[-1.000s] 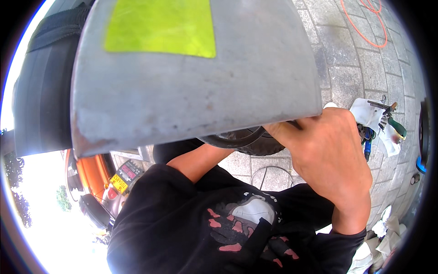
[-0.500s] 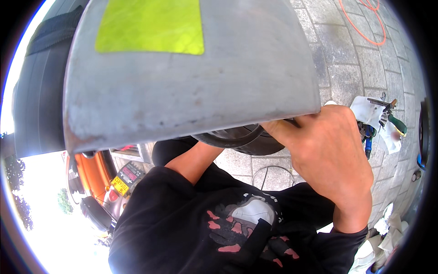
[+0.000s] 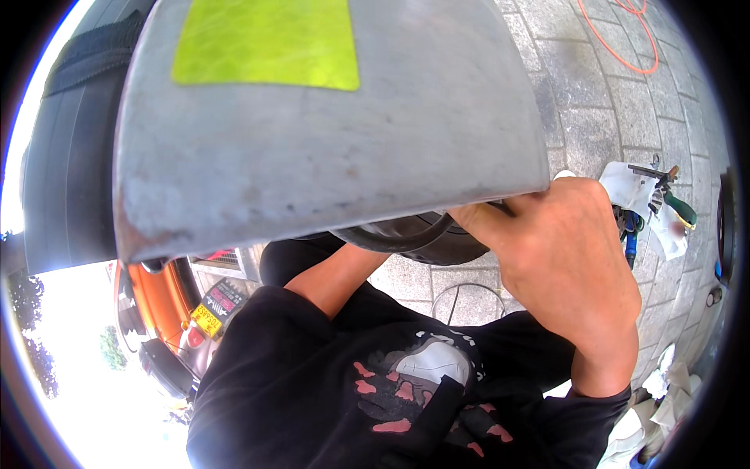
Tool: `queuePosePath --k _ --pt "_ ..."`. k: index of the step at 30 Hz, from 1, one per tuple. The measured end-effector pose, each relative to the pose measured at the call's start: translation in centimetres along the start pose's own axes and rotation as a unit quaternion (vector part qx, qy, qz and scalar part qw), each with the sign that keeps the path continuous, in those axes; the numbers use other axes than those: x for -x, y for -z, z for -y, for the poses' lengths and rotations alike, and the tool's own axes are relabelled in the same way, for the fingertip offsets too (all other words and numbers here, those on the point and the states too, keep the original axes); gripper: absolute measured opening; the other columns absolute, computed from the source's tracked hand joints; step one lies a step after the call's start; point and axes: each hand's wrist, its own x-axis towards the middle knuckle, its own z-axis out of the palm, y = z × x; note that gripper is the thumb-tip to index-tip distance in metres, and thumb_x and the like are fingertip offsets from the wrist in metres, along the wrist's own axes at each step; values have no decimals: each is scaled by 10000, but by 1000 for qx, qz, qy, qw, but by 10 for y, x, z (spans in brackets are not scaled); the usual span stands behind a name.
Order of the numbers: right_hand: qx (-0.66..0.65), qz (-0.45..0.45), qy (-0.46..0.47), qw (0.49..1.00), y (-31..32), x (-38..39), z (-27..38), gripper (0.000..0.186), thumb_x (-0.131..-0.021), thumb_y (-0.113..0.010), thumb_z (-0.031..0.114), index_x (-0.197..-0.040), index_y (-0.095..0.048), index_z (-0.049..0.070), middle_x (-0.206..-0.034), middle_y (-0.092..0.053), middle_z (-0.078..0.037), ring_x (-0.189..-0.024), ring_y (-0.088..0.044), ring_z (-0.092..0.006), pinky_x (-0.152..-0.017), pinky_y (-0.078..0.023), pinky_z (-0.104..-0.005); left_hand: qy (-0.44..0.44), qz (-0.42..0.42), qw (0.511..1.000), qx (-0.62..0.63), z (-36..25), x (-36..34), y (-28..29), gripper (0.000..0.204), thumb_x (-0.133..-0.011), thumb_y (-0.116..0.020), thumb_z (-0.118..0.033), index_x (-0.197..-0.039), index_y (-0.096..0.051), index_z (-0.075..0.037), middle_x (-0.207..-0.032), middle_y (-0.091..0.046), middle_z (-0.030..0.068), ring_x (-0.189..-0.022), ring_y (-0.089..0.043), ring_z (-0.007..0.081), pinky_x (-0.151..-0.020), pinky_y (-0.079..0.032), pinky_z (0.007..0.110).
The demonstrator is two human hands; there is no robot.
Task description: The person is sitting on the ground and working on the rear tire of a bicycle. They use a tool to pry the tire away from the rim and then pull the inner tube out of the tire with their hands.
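A large grey metal panel (image 3: 336,148) with rust marks and a yellow-green reflective patch (image 3: 266,43) fills the upper middle, close to me. My right hand (image 3: 547,258) is curled at its lower right edge, thumb and fingers closed over a dark part partly hidden by the panel. Beneath the edge show a black tyre (image 3: 437,254) and a dark curved piece (image 3: 367,238). My left forearm (image 3: 336,277) reaches up under the panel, where my left hand is hidden.
A black upright part (image 3: 70,180) stands left of the panel, with an orange vehicle part (image 3: 156,301) below it. Tools (image 3: 676,211) lie on white cloth (image 3: 621,187) on the paved ground (image 3: 582,117) at right. An orange hose (image 3: 625,62) lies top right; black wheel-like object (image 3: 723,227) at far right.
The panel's edge and my right hand sit slightly higher in the picture than a second ago. Otherwise little has visibly changed.
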Motion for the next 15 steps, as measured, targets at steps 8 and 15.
queuePosePath --k 8,15 --pt "-11 -2 -3 1000 0 1 0 437 -720 -677 14 -1107 -821 154 -963 -756 -83 -669 -681 -294 -554 -497 -386 -77 -10 986 -147 0 9 -13 604 -1083 -551 -459 -1527 -457 -59 -1367 -540 69 -1149 -530 163 -961 -472 339" --pt "-6 -15 0 1000 -1 0 0 455 -720 -680 17 -1129 -824 155 -970 -767 -83 -667 -687 -287 -552 -501 -379 -125 -32 962 -239 -4 18 -30 613 -1084 -548 -464 -1533 -451 -58 -1379 -537 72 -1164 -527 166 -973 -470 343"
